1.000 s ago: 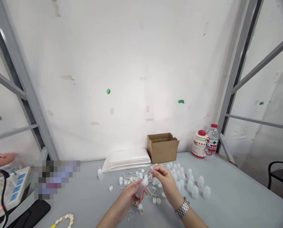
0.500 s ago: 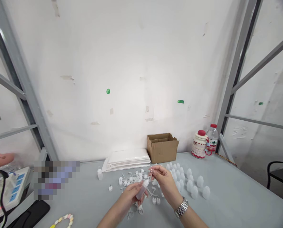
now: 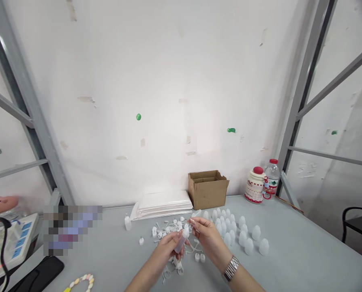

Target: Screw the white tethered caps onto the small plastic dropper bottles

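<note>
My left hand (image 3: 171,245) is closed around a small translucent squeeze bottle (image 3: 180,245), tilted with its white top up and to the right. My right hand (image 3: 207,234) is beside that top, thumb and fingertips pinched together; whatever is between them is too small to make out. Under and behind my hands lies a loose heap of white plastic parts (image 3: 168,230) with thin curved stems. Two small white caps (image 3: 200,257) stand near my right wrist. To the right, several frosted egg-shaped pieces (image 3: 249,246) stand on the table.
A brown cardboard box (image 3: 209,194) and a stack of white sheets (image 3: 162,202) sit against the wall. A small white bottle (image 3: 127,223) stands at left. A jar (image 3: 255,185) and a clear bottle (image 3: 272,176) occupy the back right. A phone (image 3: 39,275) and bead bracelet (image 3: 84,278) lie front left.
My right hand has come slightly lower, its fingertips now close beside the bottle's top. My left hand still grips the bottle, almost unmoved.
</note>
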